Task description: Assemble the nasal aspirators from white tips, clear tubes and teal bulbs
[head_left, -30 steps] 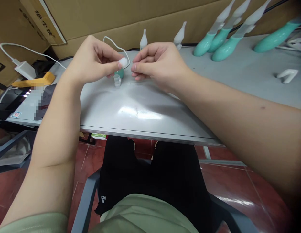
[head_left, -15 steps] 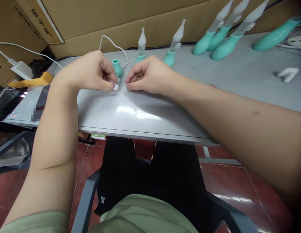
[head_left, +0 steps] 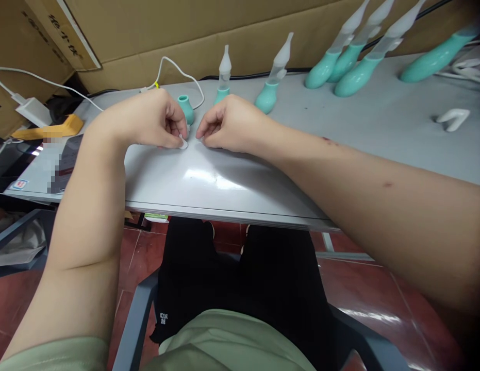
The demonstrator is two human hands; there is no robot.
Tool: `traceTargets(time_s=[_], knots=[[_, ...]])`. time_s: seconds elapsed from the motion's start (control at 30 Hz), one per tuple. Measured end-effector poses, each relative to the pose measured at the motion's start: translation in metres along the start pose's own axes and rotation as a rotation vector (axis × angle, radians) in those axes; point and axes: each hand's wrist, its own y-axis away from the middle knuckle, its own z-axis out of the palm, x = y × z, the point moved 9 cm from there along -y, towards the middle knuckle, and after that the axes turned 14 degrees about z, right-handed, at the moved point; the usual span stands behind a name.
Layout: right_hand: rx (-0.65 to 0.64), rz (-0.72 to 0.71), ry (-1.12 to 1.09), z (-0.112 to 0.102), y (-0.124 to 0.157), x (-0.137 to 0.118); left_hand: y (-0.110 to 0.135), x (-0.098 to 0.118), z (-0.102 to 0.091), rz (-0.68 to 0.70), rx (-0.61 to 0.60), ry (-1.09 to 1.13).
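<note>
Low over the grey table, my left hand (head_left: 156,122) is closed in a pinch on a small white, partly clear plastic piece (head_left: 183,145). Facing it across a narrow gap, my right hand (head_left: 234,123) also pinches, with a tiny clear bit (head_left: 201,139) showing at its fingertips, too small to name. Just behind the left fingers stands an open-necked teal rubber bulb (head_left: 186,109). Beyond the right hand is a nasal aspirator (head_left: 225,72) with a teal bulb, clear tube and pale tip, its base hidden by the hand. A second aspirator (head_left: 267,97) leans beside it.
Several more aspirators (head_left: 358,76) rest at the back right, near a white hook-shaped piece (head_left: 454,119). A yellow object (head_left: 71,125), a white charger (head_left: 34,111) and a dark flat device (head_left: 71,159) lie left. Cardboard (head_left: 154,33) walls the back; a white cable (head_left: 185,74) loops there.
My right hand has shifted slightly left, nearer my left hand. The left fingertips sit a little lower with the white piece, which is tilted differently. The view has moved slightly.
</note>
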Motion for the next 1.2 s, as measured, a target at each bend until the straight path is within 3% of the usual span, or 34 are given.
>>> traceTargets(time_s=[0.43,0.6,0.7,0.87,1.0,1.13,1.2], knots=[[-0.01,-0.065,0.006,0.006,0.005,-0.006,0.001,-0.001,0.0,0.042,0.001,0.141],[-0.017,-0.062,0.026,0.007,0.008,-0.01,0.002,0.003,-0.002,0.065,0.018,0.1],[-0.03,-0.099,0.04,0.01,0.01,-0.012,0.006,0.009,-0.008,0.063,0.093,0.115],[-0.02,-0.107,0.021,0.006,0.009,-0.008,0.013,0.027,-0.02,0.109,0.332,0.165],[0.038,-0.102,0.003,-0.019,0.015,-0.018,0.016,0.027,-0.035,0.17,0.524,0.123],[0.325,-0.148,-0.042,-0.072,0.022,-0.038,0.01,0.015,-0.042,0.168,0.52,0.056],[0.459,-0.123,0.056,-0.09,0.018,-0.04,0.006,0.011,-0.041,0.171,0.508,0.046]])
